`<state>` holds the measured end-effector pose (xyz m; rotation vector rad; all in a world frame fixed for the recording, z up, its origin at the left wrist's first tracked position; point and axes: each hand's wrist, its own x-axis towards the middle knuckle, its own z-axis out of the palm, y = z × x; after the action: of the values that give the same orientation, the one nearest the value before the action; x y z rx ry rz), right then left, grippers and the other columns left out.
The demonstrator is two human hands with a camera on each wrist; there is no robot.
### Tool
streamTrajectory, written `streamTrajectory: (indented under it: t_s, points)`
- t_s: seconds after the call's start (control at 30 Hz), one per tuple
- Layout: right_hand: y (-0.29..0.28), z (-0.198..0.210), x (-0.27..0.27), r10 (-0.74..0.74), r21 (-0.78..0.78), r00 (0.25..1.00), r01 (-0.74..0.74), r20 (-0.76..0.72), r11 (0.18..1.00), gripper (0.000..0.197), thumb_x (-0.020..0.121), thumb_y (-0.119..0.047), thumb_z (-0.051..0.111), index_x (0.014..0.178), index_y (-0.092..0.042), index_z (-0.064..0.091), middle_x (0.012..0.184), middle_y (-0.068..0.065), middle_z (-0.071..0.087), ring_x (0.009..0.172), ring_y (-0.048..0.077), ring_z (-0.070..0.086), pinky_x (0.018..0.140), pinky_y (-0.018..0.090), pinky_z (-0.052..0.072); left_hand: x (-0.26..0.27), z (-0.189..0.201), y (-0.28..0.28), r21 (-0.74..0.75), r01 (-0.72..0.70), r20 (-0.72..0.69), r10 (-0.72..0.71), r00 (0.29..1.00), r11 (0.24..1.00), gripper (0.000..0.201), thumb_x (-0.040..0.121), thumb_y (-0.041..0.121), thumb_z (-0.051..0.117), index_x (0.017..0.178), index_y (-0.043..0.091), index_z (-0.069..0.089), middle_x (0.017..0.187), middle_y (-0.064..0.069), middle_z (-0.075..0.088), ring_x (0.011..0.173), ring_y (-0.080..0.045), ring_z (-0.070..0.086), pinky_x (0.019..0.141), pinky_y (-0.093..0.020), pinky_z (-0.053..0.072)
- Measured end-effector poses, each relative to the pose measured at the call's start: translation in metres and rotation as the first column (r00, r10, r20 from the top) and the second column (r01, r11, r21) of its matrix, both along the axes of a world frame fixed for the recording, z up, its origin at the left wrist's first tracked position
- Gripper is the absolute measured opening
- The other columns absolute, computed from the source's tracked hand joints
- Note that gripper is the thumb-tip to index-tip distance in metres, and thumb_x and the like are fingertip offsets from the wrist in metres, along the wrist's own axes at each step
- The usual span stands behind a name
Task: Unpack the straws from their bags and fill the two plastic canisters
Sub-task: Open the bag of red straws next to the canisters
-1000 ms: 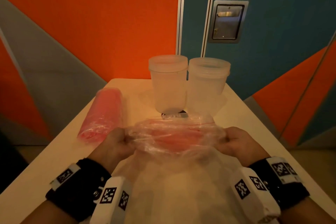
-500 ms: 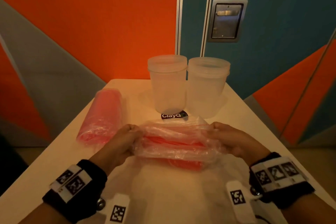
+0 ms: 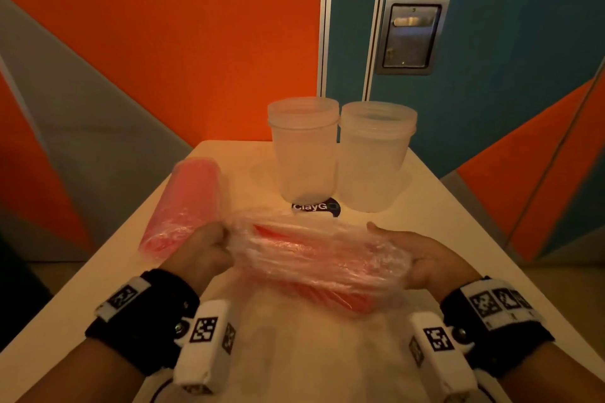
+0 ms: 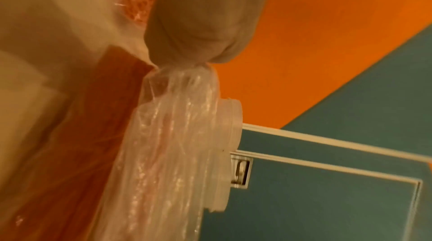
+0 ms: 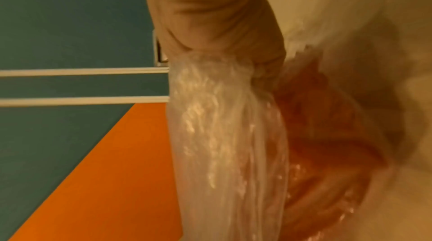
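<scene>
A clear crinkled bag of red straws [image 3: 314, 258] is held level above the table between both hands. My left hand [image 3: 204, 250] pinches its bunched left end [image 4: 184, 76]. My right hand [image 3: 422, 258] grips its right end [image 5: 210, 78]. The straws [image 3: 327, 298] show red through the film and sag toward me. Two clear plastic canisters stand side by side behind the bag, the left canister [image 3: 304, 147] and the right canister [image 3: 376, 154], both without straws. A second full bag of red straws [image 3: 186, 203] lies on the table at the left.
The white table [image 3: 442, 216] is narrow, with its edges close on both sides. A black ClayG sticker [image 3: 316, 207] lies in front of the canisters. An orange, grey and teal wall with a metal latch plate [image 3: 411, 36] stands right behind the table.
The bag has been pulled longer and rolled between my hands, dropping lower and nearer to me. My right hand has turned so its palm faces up more.
</scene>
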<state>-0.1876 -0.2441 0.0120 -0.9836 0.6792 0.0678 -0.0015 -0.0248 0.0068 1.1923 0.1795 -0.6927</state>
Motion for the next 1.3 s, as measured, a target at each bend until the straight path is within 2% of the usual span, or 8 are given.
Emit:
streamTrajectory:
  t_s: [0.2, 0.33, 0.43, 0.5, 0.67, 0.77, 1.03, 1.3]
  points:
    - [-0.024, 0.007, -0.009, 0.05, 0.019, 0.985, -0.054, 0.166, 0.998, 0.06, 0.042, -0.033, 0.093, 0.091, -0.005, 0.072, 0.09, 0.019, 0.07, 0.081, 0.031, 0.068, 0.075, 0.043, 0.057, -0.021, 0.014, 0.016, -0.446, 0.305, -0.037, -0.358, 0.933, 0.841, 0.068, 0.083, 0.055, 0.055, 0.11, -0.006, 0.062, 0.104, -0.03, 0.066, 0.092, -0.041, 0.067, 0.065, -0.053, 0.057]
    - [-0.033, 0.02, -0.017, 0.076, -0.175, 0.926, -0.011, 0.369, 0.985, 0.053, 0.036, -0.013, 0.094, 0.074, -0.017, 0.057, 0.077, 0.007, 0.065, 0.065, 0.019, 0.065, 0.056, 0.029, 0.056, -0.018, 0.005, 0.023, -0.308, 0.413, 0.174, -0.376, 0.91, 0.857, 0.079, 0.03, 0.006, 0.093, 0.1, 0.0, 0.058, 0.08, -0.016, 0.067, 0.067, -0.026, 0.069, 0.057, -0.037, 0.057]
    - [-0.027, 0.016, -0.013, 0.113, -0.508, 0.944, 0.065, 0.311, 0.859, 0.026, 0.074, 0.007, 0.065, 0.076, -0.015, 0.051, 0.09, 0.011, 0.057, 0.07, 0.016, 0.06, 0.053, 0.024, 0.049, -0.018, -0.005, 0.019, -0.105, 0.285, 0.268, -0.249, 0.931, 0.953, 0.056, 0.066, -0.02, 0.065, 0.094, 0.021, 0.039, 0.086, -0.009, 0.055, 0.065, -0.02, 0.062, 0.051, -0.031, 0.053]
    - [-0.021, 0.008, -0.01, 0.004, -0.847, 0.988, 0.131, 0.155, 0.516, 0.02, 0.079, 0.002, 0.065, 0.082, -0.016, 0.059, 0.116, 0.011, 0.049, 0.092, 0.019, 0.056, 0.07, 0.024, 0.048, -0.02, -0.012, 0.015, 0.18, 0.219, 0.506, -0.281, 0.816, 0.959, 0.037, 0.081, -0.009, 0.058, 0.082, 0.025, 0.041, 0.097, -0.01, 0.051, 0.077, -0.019, 0.058, 0.058, -0.032, 0.046]
    - [0.005, 0.007, -0.005, 0.104, -0.884, 0.99, 0.127, 0.09, -0.45, 0.03, 0.07, -0.004, 0.069, 0.091, -0.024, 0.063, 0.133, 0.005, 0.046, 0.12, 0.025, 0.039, 0.088, 0.046, 0.039, -0.031, -0.016, 0.007, 0.606, -0.45, 0.72, -0.693, -0.039, 0.656, 0.032, 0.069, -0.002, 0.068, 0.076, 0.028, 0.058, 0.14, -0.009, 0.037, 0.131, -0.037, 0.027, 0.098, -0.055, 0.035]
    - [0.026, 0.017, 0.001, 0.369, -0.717, 0.923, 0.186, -0.107, -0.672, 0.011, 0.072, -0.014, 0.053, 0.07, -0.019, 0.063, 0.083, -0.002, 0.066, 0.087, 0.021, 0.055, 0.064, 0.032, 0.047, -0.035, -0.005, 0.002, 0.739, -0.387, 0.582, -0.812, -0.044, 0.551, 0.02, 0.076, 0.013, 0.069, 0.081, 0.032, 0.069, 0.139, 0.0, 0.041, 0.127, -0.03, 0.033, 0.097, -0.047, 0.039]
    - [0.039, 0.021, 0.012, -0.088, -0.607, 0.792, -0.529, -0.604, -0.593, 0.029, 0.092, -0.024, 0.049, 0.119, -0.015, 0.056, 0.121, 0.006, 0.058, 0.111, 0.027, 0.057, 0.09, 0.034, 0.044, -0.038, 0.009, -0.005, 0.967, -0.253, 0.088, -0.981, 0.17, 0.042, 0.109, 0.065, 0.051, 0.076, 0.146, 0.024, 0.009, 0.146, -0.003, 0.011, 0.133, -0.029, 0.019, 0.105, -0.047, 0.034]
    - [0.031, 0.039, 0.021, 0.002, -0.807, 0.892, -0.408, -0.452, -0.426, 0.053, 0.086, -0.046, 0.054, 0.131, -0.021, 0.04, 0.132, -0.002, 0.051, 0.12, 0.02, 0.051, 0.092, 0.032, 0.043, -0.006, 0.012, -0.001, 0.94, -0.269, 0.284, -0.915, 0.285, 0.208, 0.135, 0.047, 0.063, 0.078, 0.135, 0.042, -0.022, 0.151, -0.001, 0.002, 0.139, -0.034, 0.018, 0.108, -0.057, 0.028]
